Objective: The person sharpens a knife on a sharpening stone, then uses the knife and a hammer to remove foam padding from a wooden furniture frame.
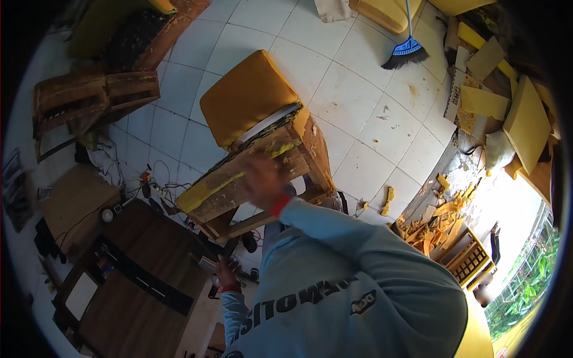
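A stripped wooden chair frame (307, 146) stands before me, with an orange-yellow padded backrest (250, 95) and a strip of yellow foam (206, 194) along its near rail. My right hand (262, 179), smeared by motion, is over that rail; whether it touches the wood or holds anything does not show. Lower down, beside the dark table, my left hand (227, 274) has its fingers closed round a small greyish object (208, 263) whose kind I cannot make out.
Another wooden frame (95, 95) stands at the left, above a dark wood-topped table (140, 256). Cables (164, 188) lie on the tiles. A blue broom (409, 51) is at the top. Foam scraps (444, 215) and cut boards (483, 101) pile at the right, near a person (482, 295).
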{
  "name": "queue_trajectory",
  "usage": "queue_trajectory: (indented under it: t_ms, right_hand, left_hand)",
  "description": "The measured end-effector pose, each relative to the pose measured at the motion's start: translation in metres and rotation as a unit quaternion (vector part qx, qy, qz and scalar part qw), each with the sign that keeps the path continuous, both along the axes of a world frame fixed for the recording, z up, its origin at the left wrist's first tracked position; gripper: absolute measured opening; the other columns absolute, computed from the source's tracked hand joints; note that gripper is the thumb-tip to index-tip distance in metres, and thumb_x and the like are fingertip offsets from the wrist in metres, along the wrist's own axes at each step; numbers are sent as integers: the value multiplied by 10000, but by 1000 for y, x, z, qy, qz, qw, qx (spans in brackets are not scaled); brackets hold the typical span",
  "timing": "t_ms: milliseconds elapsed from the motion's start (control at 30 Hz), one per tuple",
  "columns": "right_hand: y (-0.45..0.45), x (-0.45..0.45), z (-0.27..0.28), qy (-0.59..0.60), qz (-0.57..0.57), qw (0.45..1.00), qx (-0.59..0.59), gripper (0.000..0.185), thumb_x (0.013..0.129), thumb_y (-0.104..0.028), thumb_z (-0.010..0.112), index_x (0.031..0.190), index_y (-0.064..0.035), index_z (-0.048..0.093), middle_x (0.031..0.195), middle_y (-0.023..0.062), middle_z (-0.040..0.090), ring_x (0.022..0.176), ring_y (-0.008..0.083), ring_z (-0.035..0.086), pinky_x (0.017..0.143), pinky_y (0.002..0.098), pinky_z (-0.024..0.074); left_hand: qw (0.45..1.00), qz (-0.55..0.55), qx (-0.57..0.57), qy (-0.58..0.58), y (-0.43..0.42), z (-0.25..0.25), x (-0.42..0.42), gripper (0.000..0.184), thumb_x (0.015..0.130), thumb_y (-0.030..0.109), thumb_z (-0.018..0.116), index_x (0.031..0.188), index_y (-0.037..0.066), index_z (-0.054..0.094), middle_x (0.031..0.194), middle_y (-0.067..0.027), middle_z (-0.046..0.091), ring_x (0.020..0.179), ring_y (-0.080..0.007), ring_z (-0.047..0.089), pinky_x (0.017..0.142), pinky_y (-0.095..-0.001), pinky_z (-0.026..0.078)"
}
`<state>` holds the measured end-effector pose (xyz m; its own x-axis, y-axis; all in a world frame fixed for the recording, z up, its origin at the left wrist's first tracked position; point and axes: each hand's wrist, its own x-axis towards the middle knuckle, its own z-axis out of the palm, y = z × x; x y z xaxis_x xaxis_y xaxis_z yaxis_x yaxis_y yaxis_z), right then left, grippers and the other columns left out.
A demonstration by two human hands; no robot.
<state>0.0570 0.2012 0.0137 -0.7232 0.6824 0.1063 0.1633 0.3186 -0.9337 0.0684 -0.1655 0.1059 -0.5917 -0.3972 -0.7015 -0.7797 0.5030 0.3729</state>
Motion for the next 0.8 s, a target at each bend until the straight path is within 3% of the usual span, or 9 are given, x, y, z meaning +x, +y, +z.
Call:
queue_trajectory:
  t_ms: [67,133,233,267,467,567,667,767,800]
  right_hand:
    - [36,50,-3,-164,-64,984,26,516,813,-196,746,1293,-78,601,1328,183,563,1213,403,512,993,544,393]
    - [65,89,-6,-198,-188,962,-16,494,857,-212,762,1312,-85,619,1279,157,610,1225,370,546,1055,504,413]
    - [77,124,-40,-222,-189,932,-217,467,862,-267,801,1255,-48,676,1145,144,662,1074,296,642,944,422,510]
    - [78,123,-41,-157,-195,926,-284,416,859,-276,819,1167,-12,726,1071,141,683,913,228,685,812,348,559]
    - [83,121,-54,-120,-197,913,-336,284,889,-231,795,1061,-7,762,953,86,717,848,149,662,744,307,546]
    - [97,117,-42,-144,-188,874,-424,278,935,-264,745,1007,4,760,858,59,715,844,129,652,771,299,530]
    - [109,119,-64,-84,-225,855,-460,328,997,-289,655,931,21,740,840,80,723,854,167,663,816,313,521]
    - [121,109,-74,-140,-194,890,-387,362,1043,-309,573,1006,22,715,924,136,735,896,231,678,876,343,513]
    - [116,109,-80,-149,-153,938,-272,361,1051,-313,557,1065,17,703,971,153,732,925,250,681,889,354,513]
  left_hand:
    - [1000,14,2,-15,-4,-5,10,512,1006,544,587,1155,53,580,1006,-120,659,814,-243,677,664,-376,562]
    - [1000,19,-5,-19,2,-8,16,527,1004,540,595,1169,40,573,1002,-122,659,820,-245,682,663,-380,564]
    - [999,21,4,-29,5,-15,16,534,1006,539,592,1161,28,576,999,-123,659,835,-247,687,671,-378,567]
    - [999,22,10,-31,4,-16,14,534,1008,539,589,1153,26,580,999,-123,658,842,-248,688,676,-377,568]
    - [998,-25,45,20,19,0,-2,463,1030,528,565,1086,71,613,975,-88,666,884,-229,683,749,-376,570]
    - [998,-45,37,36,27,7,-7,430,1040,516,554,1053,92,619,953,-75,670,885,-221,682,747,-377,571]
    - [997,-61,41,31,34,9,-7,414,1046,499,550,1031,92,626,927,-71,673,858,-210,685,736,-363,575]
    - [997,-58,20,53,59,20,0,406,1045,484,560,1033,85,633,918,-65,682,828,-197,687,729,-351,579]
    - [997,-55,28,47,48,16,-1,406,1044,483,564,1037,83,634,921,-64,686,823,-194,688,725,-347,579]
